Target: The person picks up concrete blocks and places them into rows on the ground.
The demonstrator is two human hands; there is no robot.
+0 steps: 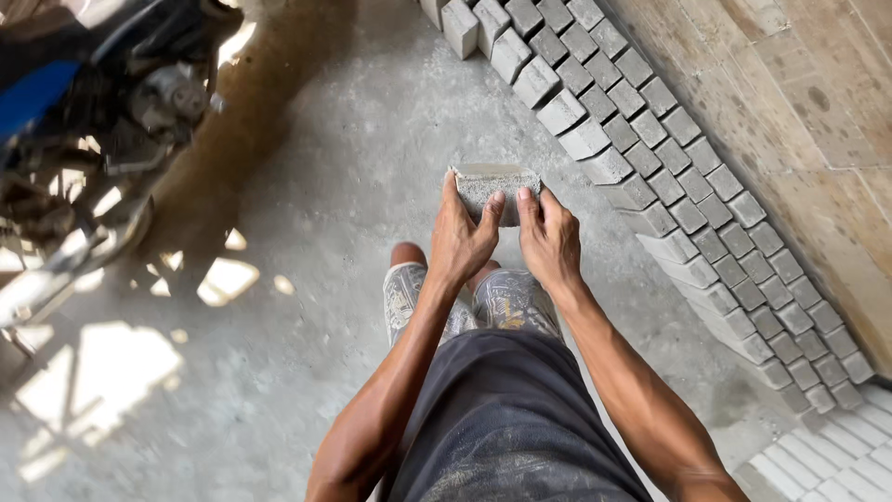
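My left hand (462,240) and right hand (548,240) pinch one grey paving block (492,186) above my knees, fingers pressed over its near face, its underside hidden, beside two long block rows (683,200) cut off at both ends.

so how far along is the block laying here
Done: two long rows of grey blocks already stand along the wall, with a paler batch at the lower right. In hand: the left hand and right hand both grip one grey block above the concrete floor. Left: this block isn't set down yet; how many remain can't be told.
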